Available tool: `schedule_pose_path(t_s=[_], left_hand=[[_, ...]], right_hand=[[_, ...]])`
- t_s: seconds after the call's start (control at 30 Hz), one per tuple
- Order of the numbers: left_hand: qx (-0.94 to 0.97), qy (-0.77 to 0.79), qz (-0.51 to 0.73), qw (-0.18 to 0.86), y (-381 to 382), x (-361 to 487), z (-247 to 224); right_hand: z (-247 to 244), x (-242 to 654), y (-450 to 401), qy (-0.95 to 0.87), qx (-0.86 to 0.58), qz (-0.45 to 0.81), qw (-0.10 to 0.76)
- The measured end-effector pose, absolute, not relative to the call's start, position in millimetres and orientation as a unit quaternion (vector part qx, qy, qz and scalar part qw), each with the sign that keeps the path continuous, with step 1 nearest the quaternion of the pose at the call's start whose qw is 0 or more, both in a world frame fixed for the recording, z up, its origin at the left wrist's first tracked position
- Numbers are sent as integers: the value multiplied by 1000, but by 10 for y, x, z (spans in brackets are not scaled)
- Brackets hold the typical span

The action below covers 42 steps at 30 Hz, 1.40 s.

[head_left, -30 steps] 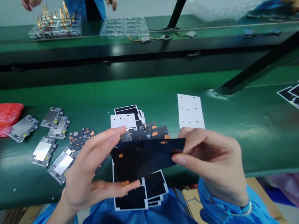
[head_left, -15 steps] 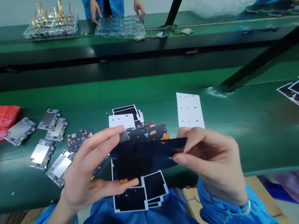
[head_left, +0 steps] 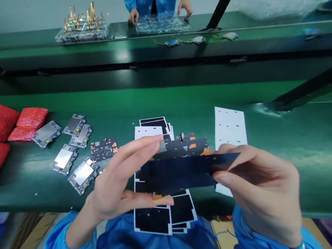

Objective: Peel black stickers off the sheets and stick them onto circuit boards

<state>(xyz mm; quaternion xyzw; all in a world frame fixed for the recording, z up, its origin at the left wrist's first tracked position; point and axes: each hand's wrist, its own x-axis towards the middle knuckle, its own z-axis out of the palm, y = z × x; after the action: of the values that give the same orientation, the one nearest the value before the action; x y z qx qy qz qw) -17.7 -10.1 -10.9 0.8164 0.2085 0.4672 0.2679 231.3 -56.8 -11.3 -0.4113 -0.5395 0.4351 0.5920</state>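
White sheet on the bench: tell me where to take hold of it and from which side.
Probably pinch the white sheet at its far right corner, fingers coming from the right over the green bench. It lies flat and thin, so a free corner should lift best; its near end passes under the right hand and the dark strip.

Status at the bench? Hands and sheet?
Left hand and right hand both holding black sheet. Stack of sheets underneath. White sheet beyond right hand.
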Motion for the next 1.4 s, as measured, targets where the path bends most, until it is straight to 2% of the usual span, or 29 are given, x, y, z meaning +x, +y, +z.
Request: schedule_pose_path(t_s=[0.4, 0.63, 1.4], left_hand=[[812, 231, 454, 285, -114, -176, -97], [822, 210, 469, 243, -92, -148, -90], [817, 231, 447, 281, -128, -159, -86]], right_hand=[[-80, 2359, -598, -535, -420, 445, 583], [-86, 2320, -600, -542, -425, 419, 591], [-52, 2380, -609, -540, -437, 425, 580]])
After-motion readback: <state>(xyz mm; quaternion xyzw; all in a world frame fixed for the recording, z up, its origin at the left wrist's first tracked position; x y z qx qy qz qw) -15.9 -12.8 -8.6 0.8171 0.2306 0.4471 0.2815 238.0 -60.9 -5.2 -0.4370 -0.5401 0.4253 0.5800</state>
